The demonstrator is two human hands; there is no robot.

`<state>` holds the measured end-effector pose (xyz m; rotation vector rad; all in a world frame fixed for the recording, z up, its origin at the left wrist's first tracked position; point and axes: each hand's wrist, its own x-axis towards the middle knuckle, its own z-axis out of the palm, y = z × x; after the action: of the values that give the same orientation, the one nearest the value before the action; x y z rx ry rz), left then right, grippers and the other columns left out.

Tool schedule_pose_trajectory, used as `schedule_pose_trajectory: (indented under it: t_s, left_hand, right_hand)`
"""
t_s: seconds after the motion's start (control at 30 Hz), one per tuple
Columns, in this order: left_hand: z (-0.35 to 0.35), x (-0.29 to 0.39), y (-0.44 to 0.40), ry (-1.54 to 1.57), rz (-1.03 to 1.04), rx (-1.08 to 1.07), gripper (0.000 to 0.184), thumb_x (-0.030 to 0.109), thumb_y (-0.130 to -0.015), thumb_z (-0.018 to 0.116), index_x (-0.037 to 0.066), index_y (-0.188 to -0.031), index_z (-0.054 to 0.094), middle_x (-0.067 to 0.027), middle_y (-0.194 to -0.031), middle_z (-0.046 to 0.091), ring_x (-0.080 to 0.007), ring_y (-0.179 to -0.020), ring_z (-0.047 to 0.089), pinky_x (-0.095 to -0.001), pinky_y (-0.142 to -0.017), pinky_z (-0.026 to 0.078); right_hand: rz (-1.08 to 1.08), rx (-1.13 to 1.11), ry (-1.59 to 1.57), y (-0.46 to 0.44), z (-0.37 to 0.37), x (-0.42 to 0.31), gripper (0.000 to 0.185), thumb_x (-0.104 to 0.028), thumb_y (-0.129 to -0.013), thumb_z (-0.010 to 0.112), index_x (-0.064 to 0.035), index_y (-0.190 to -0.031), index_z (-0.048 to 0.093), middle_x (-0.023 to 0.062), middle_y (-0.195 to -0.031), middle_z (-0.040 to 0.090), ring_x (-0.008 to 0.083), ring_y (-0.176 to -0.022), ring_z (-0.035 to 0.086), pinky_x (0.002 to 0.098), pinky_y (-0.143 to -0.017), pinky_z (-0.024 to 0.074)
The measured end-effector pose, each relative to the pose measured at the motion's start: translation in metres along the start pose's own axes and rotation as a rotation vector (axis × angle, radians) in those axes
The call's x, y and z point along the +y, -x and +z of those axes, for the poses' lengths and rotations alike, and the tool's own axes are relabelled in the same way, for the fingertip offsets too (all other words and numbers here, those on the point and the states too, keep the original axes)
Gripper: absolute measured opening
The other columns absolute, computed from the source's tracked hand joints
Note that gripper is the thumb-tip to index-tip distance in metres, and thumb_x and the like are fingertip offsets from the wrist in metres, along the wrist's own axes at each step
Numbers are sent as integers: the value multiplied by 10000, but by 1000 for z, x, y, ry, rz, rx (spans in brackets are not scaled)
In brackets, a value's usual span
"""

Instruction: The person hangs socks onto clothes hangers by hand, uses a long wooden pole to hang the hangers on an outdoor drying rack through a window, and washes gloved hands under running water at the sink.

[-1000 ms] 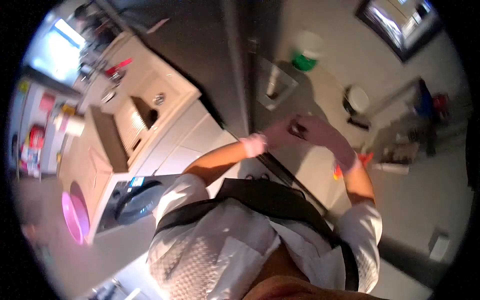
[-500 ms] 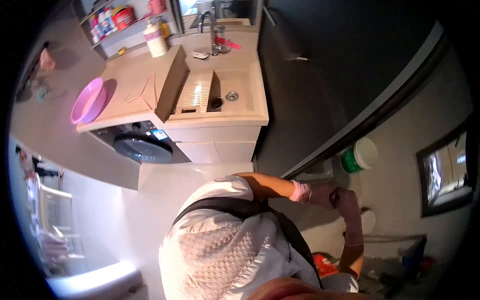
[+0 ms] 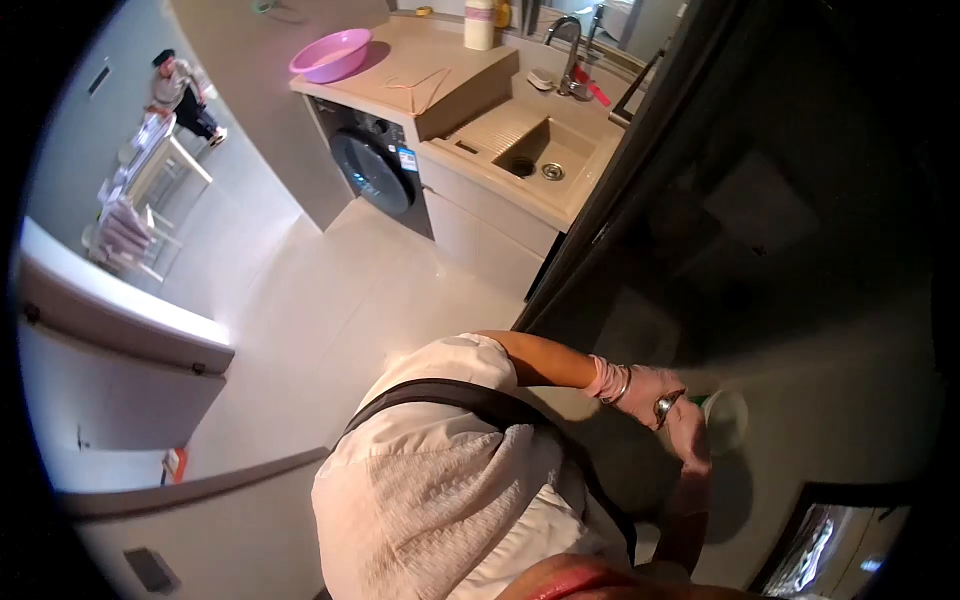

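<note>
Both of my hands wear pink gloves and meet at the right of the head view. My left hand (image 3: 645, 388), with a bracelet at its wrist, reaches in from the upper arm. Its fingers are closed at a small shiny metal object (image 3: 668, 405), whose kind I cannot make out. Against the same object, my right hand (image 3: 688, 432) comes up from below with its fingers closed too. Which hand bears the object is unclear. Just beyond them is a pale bucket (image 3: 727, 420), partly hidden by my right hand.
A dark door panel (image 3: 720, 250) stands above my hands. Further off are a sink (image 3: 590, 160) with a faucet (image 3: 570, 60), a washing machine (image 3: 372, 168) under a counter, and a pink basin (image 3: 332, 57). Another person (image 3: 182, 95) stands by a table at far left.
My view has swung left, bringing the other person and more floor into sight. The sink and counter have shifted up and right. My hands stay together around the small metal object.
</note>
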<state>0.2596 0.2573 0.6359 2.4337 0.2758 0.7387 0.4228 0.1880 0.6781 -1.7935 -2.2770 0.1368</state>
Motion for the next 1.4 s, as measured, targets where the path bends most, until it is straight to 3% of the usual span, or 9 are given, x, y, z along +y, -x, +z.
schedule_pose_trajectory:
  t_s: [0.2, 0.3, 0.47, 0.8, 0.97, 1.1, 1.27, 1.33, 1.4]
  left_hand:
    - [-27, 9, 34, -55, -176, 322, 831, 312, -592, 749, 61, -1283, 361, -153, -1146, 448, -318, -995, 524, -372, -816, 457]
    - [-34, -2, 37, -74, -169, 377, 857, 326, -581, 755, 66, -1295, 359, -155, -1108, 484, -319, -973, 540, -375, -809, 462]
    - [-46, -80, -72, -214, 41, 540, 838, 347, -591, 767, 62, -1280, 384, -171, -1063, 510, -324, -951, 538, -367, -817, 463]
    - [-33, -97, -149, -44, -214, 395, 846, 215, -612, 774, 117, -1329, 335, -129, -1036, 458, -270, -949, 510, -312, -842, 427]
    - [-23, -122, -155, 503, -59, 355, 735, 263, -695, 687, 111, -1313, 319, -134, -1079, 519, -281, -966, 541, -317, -872, 413]
    - [-43, -95, -147, 41, -142, 339, 677, 193, -708, 651, 34, -1283, 332, -147, -1128, 504, -274, -1018, 523, -347, -887, 413]
    - [-41, -157, -169, 98, -172, 439, 760, 237, -670, 716, 58, -1300, 330, -169, -1194, 444, -310, -1099, 488, -360, -921, 409]
    - [-41, -155, -168, 49, -338, 594, 792, 259, -668, 732, 67, -1316, 319, -161, -1159, 481, -303, -1094, 501, -368, -908, 418]
    - [-50, -162, -163, 61, -319, 601, 782, 243, -670, 733, 63, -1312, 324, -152, -1122, 504, -295, -1064, 519, -362, -894, 428]
  right_hand:
    - [-41, 65, -59, -39, 1, -48, 181, -78, -799, 464, 71, -862, 544, 260, -788, 582, 294, -658, 580, 373, -606, 440]
    - [-28, 91, -26, -50, 1, -65, 216, -71, -799, 465, 62, -947, 548, 282, -886, 576, 431, -895, 548, 431, -682, 451]
    - [-45, -22, 223, -135, -49, 10, 221, -126, -814, 507, 22, -971, 558, 244, -945, 592, 384, -872, 582, 438, -739, 476]
    - [-17, -147, 481, -177, -47, 121, 183, -126, -791, 551, -10, -918, 613, 179, -893, 632, 327, -809, 623, 390, -679, 501]
    - [-22, 27, -323, -170, -47, 124, 199, -128, -819, 527, -31, -985, 574, 127, -852, 630, 258, -716, 581, 340, -657, 461]
    - [112, 1, -301, -175, -43, 118, 286, -224, -836, 528, -20, -1029, 583, 144, -939, 628, 255, -795, 596, 364, -719, 466]
    - [-13, 108, -296, -215, -54, 138, 176, -137, -795, 592, -20, -926, 583, 84, -822, 599, 149, -774, 560, 285, -707, 453]
    - [49, 68, -990, -228, -56, 147, 155, -142, -807, 611, -24, -905, 590, 56, -824, 597, 117, -758, 547, 257, -667, 449]
    - [37, 32, -1131, -240, -61, 152, 162, -148, -824, 616, -18, -919, 604, 49, -845, 603, 103, -737, 543, 241, -644, 446]
